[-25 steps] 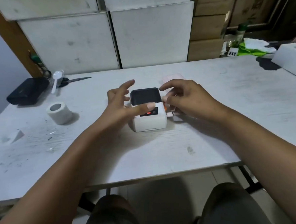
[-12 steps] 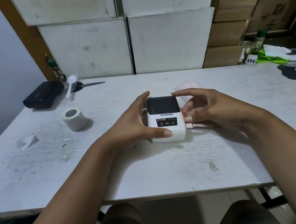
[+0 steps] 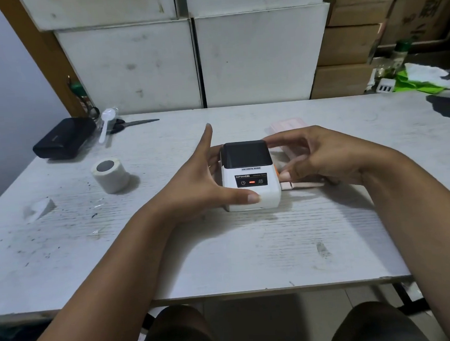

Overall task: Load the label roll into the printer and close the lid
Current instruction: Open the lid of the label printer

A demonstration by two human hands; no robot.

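A small white printer with a dark lid stands mid-table, lid down, a red light lit on its front panel. My left hand cups its left side, thumb across the lower front corner, index finger raised. My right hand reaches to the printer's right side, fingertips at the lid's back corner and by an orange tab. The white label roll lies on the table well to the left, apart from both hands.
A black pouch, a plastic spoon and scissors lie at the back left. A pink packet sits behind the printer, a paper scrap at the left. White boxes stand behind the table.
My left hand shifted from pressing the printer's front to gripping its left side. My right hand settled against the right side. The printer's red light went off at 0.5 s and is on again.
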